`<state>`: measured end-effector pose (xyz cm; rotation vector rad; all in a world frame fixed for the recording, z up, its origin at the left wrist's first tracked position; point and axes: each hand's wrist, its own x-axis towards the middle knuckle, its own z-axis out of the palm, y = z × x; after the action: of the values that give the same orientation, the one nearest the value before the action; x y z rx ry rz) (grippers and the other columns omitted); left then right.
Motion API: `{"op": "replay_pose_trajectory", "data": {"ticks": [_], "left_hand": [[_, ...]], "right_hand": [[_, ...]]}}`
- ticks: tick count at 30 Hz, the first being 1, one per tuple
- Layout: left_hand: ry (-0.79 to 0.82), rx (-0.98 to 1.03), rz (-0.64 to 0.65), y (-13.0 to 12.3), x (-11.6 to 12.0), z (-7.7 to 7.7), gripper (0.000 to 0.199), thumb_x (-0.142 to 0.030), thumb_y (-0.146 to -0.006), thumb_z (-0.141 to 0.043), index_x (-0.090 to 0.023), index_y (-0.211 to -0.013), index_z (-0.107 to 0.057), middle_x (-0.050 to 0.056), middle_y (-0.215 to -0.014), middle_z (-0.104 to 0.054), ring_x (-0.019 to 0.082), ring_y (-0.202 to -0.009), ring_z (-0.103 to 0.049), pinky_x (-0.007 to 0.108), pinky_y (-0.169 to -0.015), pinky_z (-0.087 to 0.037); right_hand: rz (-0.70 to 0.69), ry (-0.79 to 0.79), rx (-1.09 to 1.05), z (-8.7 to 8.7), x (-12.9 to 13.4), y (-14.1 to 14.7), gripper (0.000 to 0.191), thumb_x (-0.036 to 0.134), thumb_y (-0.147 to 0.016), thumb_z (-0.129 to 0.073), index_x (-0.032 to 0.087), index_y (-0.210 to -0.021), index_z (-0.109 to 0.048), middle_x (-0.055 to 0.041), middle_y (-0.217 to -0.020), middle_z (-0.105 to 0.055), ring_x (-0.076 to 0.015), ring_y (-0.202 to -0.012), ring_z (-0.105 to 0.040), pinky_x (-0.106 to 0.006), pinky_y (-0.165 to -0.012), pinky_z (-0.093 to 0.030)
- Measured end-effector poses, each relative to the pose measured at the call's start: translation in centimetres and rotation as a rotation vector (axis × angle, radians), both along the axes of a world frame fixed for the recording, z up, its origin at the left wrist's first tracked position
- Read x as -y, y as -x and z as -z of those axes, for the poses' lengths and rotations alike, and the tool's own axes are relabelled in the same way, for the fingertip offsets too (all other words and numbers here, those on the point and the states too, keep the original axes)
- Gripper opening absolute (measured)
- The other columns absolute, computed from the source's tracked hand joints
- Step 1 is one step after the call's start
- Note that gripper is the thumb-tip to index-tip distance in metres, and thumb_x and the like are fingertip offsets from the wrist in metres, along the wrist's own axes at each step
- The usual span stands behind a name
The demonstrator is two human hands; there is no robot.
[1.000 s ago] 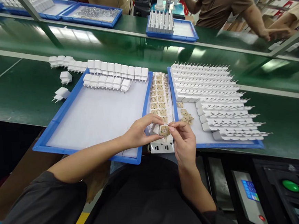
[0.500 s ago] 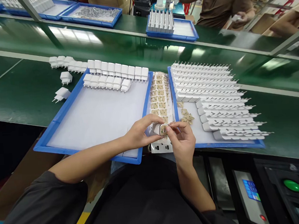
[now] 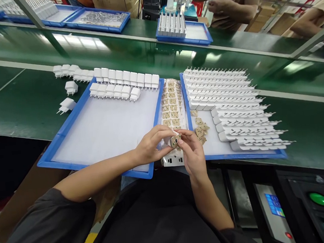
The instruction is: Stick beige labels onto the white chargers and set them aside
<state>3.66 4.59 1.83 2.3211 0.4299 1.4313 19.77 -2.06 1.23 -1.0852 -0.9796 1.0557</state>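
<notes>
My left hand point(image 3: 152, 144) grips a white charger point(image 3: 167, 139) between thumb and fingers, above the near end of the sticker sheet. A tan sticker point(image 3: 175, 140) with dark openings covers the charger's end face. My right hand point(image 3: 192, 149) pinches at that face, thumb and fingertips on the sticker's edge. Beneath and beyond lies the sheet of tan stickers point(image 3: 173, 102). To the left, a blue tray point(image 3: 67, 132) has two rows of white chargers point(image 3: 126, 77) at its far edge. The right blue tray point(image 3: 246, 156) bears many rows of chargers point(image 3: 221, 90) and loose tan pieces point(image 3: 200, 129).
Several chargers point(image 3: 71, 87) sit on the green table point(image 3: 17, 106) left of the tray. Across the metal rail are more trays point(image 3: 98, 20) and a person point(image 3: 231, 3) holding a small white item. A control panel point(image 3: 275, 210) is at the lower right.
Both hands have shifted slightly left, and the charger's stickered face is turned more into view. Across the rail, the person's hand with the white item has risen.
</notes>
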Motion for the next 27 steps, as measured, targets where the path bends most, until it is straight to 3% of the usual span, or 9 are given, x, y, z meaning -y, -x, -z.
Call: {"op": "replay_pose_trajectory", "data": {"ticks": [5,13,17,22,27], "left_hand": [[-0.158,-0.001,-0.017,0.0,0.0,0.6,0.041,-0.014,-0.090,-0.069,-0.020,-0.128,-0.055,0.008,-0.106,-0.066,0.022,-0.107,-0.068,0.037,-0.092,-0.063],[-0.309,-0.029,-0.044,0.1,0.0,0.6,0.027,-0.014,-0.094,-0.064,-0.017,-0.120,-0.059,0.008,-0.104,-0.067,0.021,-0.110,-0.070,0.037,-0.096,-0.063],[-0.307,-0.020,-0.047,0.0,0.1,0.7,0.027,-0.016,-0.094,-0.064,-0.018,-0.121,-0.059,0.007,-0.105,-0.068,0.020,-0.111,-0.070,0.037,-0.097,-0.064],[-0.206,0.046,0.003,-0.1,0.1,0.6,0.041,-0.013,-0.089,-0.071,-0.016,-0.128,-0.056,0.009,-0.105,-0.068,0.021,-0.108,-0.069,0.039,-0.095,-0.064],[-0.101,0.067,0.036,-0.1,0.0,0.5,0.049,-0.013,-0.086,-0.074,-0.016,-0.130,-0.053,0.010,-0.105,-0.068,0.021,-0.105,-0.069,0.038,-0.091,-0.063]], "right_hand": [[0.014,0.061,-0.267,-0.8,0.1,1.5,0.009,0.029,-0.083,-0.073,0.027,-0.092,-0.069,-0.0019,-0.110,-0.070,-0.0207,-0.111,-0.065,-0.038,-0.098,-0.052],[0.054,0.063,-0.405,-1.2,0.1,2.1,0.010,0.028,-0.077,-0.077,0.026,-0.084,-0.071,-0.0007,-0.103,-0.069,-0.0215,-0.109,-0.063,-0.041,-0.102,-0.048],[0.074,0.046,-0.436,-1.2,0.1,2.3,0.008,0.024,-0.076,-0.078,0.026,-0.081,-0.072,0.0001,-0.100,-0.069,-0.0187,-0.107,-0.062,-0.037,-0.102,-0.047],[0.070,0.080,-0.422,-0.8,0.3,1.9,0.005,0.025,-0.076,-0.075,0.027,-0.081,-0.074,-0.0012,-0.102,-0.069,-0.0201,-0.111,-0.062,-0.036,-0.097,-0.050],[-0.052,0.047,-0.172,-0.3,0.6,0.2,0.021,0.027,-0.081,-0.073,0.028,-0.102,-0.073,-0.0042,-0.116,-0.069,-0.0238,-0.115,-0.063,-0.042,-0.099,-0.052]]}}
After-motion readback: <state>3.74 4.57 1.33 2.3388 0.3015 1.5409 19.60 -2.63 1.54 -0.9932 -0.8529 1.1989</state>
